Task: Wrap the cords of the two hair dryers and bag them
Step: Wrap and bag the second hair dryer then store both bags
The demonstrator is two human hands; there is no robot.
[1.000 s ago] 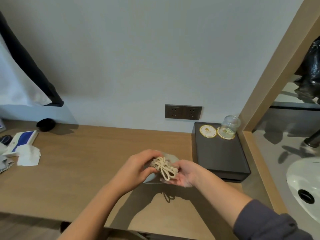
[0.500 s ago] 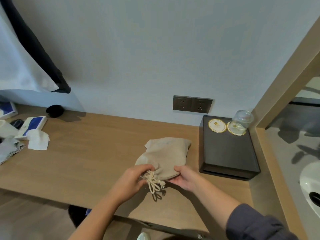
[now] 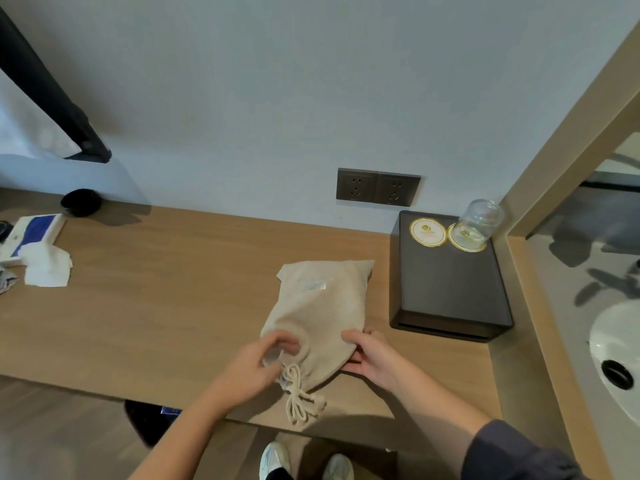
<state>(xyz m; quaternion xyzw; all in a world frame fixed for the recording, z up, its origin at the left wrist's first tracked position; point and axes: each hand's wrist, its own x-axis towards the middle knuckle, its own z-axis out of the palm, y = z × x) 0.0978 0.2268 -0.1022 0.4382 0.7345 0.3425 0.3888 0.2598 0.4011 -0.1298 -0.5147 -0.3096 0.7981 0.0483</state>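
2 hands hold a closed cloth bag at the desk's front edge.

The beige bag (image 3: 318, 317) lies on the desk (image 3: 173, 306) with its gathered neck toward the front edge and its flat bottom toward the back edge; its knotted drawstring (image 3: 298, 398) reaches the front edge; the left hand (image 3: 252, 368) has its fingers curled round the neck; the right hand (image 3: 375, 358) grips the bag's right side, fingers on top, thumb beneath; a dark tray (image 3: 446, 289) sits just right of the bag at the back right corner, a narrow strip of desk between them; a wide stretch of desk separates the bag from a tissue (image 3: 46, 270) near the left edge.
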